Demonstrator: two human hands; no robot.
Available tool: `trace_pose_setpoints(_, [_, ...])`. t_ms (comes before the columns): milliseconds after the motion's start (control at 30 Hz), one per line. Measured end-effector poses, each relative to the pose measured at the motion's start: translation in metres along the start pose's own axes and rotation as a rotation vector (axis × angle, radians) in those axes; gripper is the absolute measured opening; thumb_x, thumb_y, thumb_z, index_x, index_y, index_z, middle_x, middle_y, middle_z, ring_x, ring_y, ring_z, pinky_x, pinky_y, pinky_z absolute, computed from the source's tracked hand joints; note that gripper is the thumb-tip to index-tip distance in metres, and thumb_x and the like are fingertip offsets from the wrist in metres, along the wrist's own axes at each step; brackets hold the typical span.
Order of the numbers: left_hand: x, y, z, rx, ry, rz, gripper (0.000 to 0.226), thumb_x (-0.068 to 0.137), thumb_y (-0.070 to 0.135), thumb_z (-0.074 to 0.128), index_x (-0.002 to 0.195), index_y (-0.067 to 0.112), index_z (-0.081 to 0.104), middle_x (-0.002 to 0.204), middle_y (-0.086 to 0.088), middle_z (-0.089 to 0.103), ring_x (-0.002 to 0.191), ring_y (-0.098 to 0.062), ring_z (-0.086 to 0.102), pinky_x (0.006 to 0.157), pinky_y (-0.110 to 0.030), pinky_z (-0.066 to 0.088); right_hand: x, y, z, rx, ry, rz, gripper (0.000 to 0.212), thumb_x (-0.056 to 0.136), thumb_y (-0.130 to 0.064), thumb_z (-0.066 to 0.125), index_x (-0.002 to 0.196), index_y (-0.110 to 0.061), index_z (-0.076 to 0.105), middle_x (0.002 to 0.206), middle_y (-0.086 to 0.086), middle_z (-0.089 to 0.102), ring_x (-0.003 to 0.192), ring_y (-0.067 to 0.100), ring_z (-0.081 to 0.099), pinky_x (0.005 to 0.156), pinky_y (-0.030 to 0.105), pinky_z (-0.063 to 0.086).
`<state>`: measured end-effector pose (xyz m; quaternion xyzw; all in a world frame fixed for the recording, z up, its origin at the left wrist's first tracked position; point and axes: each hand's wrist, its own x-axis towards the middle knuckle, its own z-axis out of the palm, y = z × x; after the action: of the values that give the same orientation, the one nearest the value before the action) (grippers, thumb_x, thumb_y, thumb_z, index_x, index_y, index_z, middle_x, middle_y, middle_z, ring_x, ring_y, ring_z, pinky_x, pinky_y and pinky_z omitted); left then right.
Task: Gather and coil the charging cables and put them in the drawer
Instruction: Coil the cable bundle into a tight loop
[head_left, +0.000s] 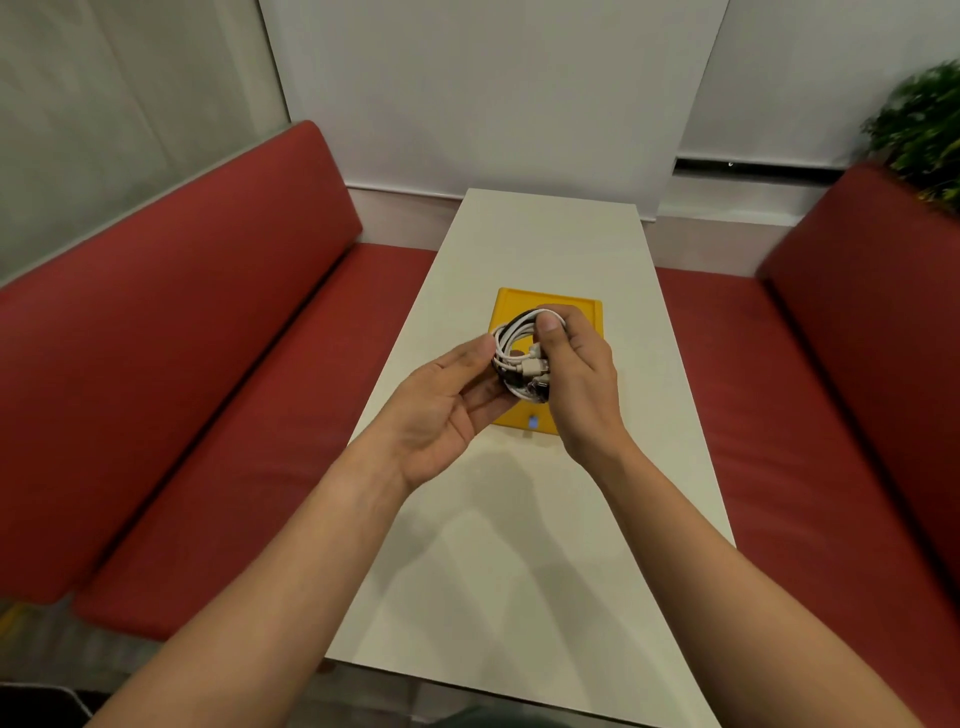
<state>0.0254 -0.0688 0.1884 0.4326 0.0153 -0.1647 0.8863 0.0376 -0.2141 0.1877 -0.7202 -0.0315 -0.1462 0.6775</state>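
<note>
The left hand (441, 410) lies open-palmed, fingertips steadying the coiled cables (519, 358); the right hand (576, 374) pinches the bundle just above the yellow drawer (545, 304) (plugs dangling inward). Best tuck loose ends in before lowering it flat.

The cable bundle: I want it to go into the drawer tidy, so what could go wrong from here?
1. The cable bundle is only pinched by the right hand; the left hand is open beside it, so the coils may spring loose.
2. Plug ends stick out near the thumb and could snag or unwind.
3. The bundle is above the yellow drawer; dropped off-centre, loops might hang over its rim.
</note>
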Motion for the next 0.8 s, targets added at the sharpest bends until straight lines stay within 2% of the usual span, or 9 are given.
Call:
trace_pose_setpoints(133, [0.0,-0.001,-0.002,-0.034,0.003,-0.004,0.036,0.089,0.019,0.068,0.122,0.005,0.071,0.114,-0.014,0.076,0.097,-0.024,0.076,0.089,-0.036,0.063,-0.001,-0.002,0.0,0.033,-0.05,0.02,0.021,0.109,-0.023,0.047,0.099,-0.019,0.065,0.081,-0.011,0.066,0.074,0.007,0.062,0.067,0.021,0.05])
trace_pose_setpoints(200, [0.001,-0.001,-0.001,0.005,0.012,0.076,0.035,0.09,0.015,0.069,0.124,0.012,0.07,0.108,-0.012,0.077,0.092,-0.024,0.077,0.084,-0.036,0.064,0.0,-0.004,0.001,0.048,-0.055,0.033,0.022,0.109,-0.023,0.047,0.099,-0.018,0.066,0.076,-0.015,0.065,0.072,0.006,0.06,0.065,0.02,0.049])
trace_pose_setpoints(267, [0.001,-0.002,-0.001,0.15,0.026,0.185,0.035,0.097,0.008,0.065,0.129,0.021,0.068,0.101,-0.007,0.076,0.09,-0.023,0.076,0.081,-0.037,0.063,0.002,-0.006,0.0,0.021,-0.057,0.022,0.022,0.109,-0.024,0.047,0.099,-0.018,0.065,0.074,-0.016,0.064,0.07,0.005,0.058,0.066,0.021,0.049])
trace_pose_setpoints(367, [-0.001,0.0,-0.004,0.333,-0.03,0.281,0.038,0.097,0.004,0.064,0.128,0.025,0.068,0.104,0.004,0.076,0.098,-0.017,0.075,0.084,-0.033,0.06,0.004,-0.006,-0.001,-0.033,-0.088,-0.001,0.023,0.109,-0.027,0.046,0.102,-0.018,0.066,0.085,-0.007,0.068,0.078,0.011,0.061,0.074,0.034,0.053])
trace_pose_setpoints(433, [-0.003,0.003,-0.005,0.313,-0.078,0.255,0.041,0.087,0.005,0.071,0.125,0.024,0.07,0.113,0.0,0.077,0.105,-0.018,0.073,0.087,-0.031,0.06,0.003,-0.006,0.0,-0.033,-0.094,0.004,0.023,0.109,-0.029,0.047,0.104,-0.018,0.067,0.092,0.0,0.071,0.083,0.017,0.064,0.079,0.039,0.056])
trace_pose_setpoints(533, [-0.003,0.004,-0.005,0.339,-0.021,0.258,0.047,0.08,0.003,0.078,0.122,0.023,0.072,0.104,-0.005,0.078,0.1,-0.019,0.075,0.085,-0.033,0.061,0.003,-0.006,0.003,-0.047,-0.094,0.008,0.025,0.109,-0.028,0.045,0.107,-0.017,0.067,0.096,0.004,0.072,0.087,0.025,0.067,0.081,0.043,0.058])
trace_pose_setpoints(667, [-0.002,0.003,-0.001,0.395,0.063,0.306,0.045,0.084,-0.007,0.078,0.118,0.022,0.073,0.095,-0.005,0.079,0.09,-0.019,0.075,0.085,-0.038,0.063,0.003,-0.005,0.006,-0.092,-0.088,-0.006,0.023,0.109,-0.029,0.046,0.111,-0.019,0.067,0.097,-0.002,0.071,0.087,0.013,0.067,0.078,0.037,0.058])
trace_pose_setpoints(733, [-0.001,0.002,0.0,0.377,0.105,0.309,0.044,0.083,-0.006,0.079,0.117,0.022,0.074,0.095,-0.007,0.079,0.09,-0.02,0.075,0.089,-0.041,0.063,0.004,-0.004,0.008,-0.064,-0.037,0.019,0.017,0.107,-0.032,0.051,0.116,-0.024,0.062,0.104,-0.001,0.07,0.09,0.01,0.069,0.073,0.025,0.058])
trace_pose_setpoints(800, [0.001,0.001,0.001,0.371,0.145,0.324,0.043,0.082,-0.004,0.081,0.116,0.023,0.075,0.098,-0.01,0.079,0.091,-0.022,0.075,0.088,-0.041,0.062,0.005,-0.005,0.011,-0.017,0.027,0.04,0.015,0.105,-0.036,0.056,0.113,-0.023,0.058,0.101,0.004,0.07,0.085,0.007,0.07,0.068,0.019,0.056])
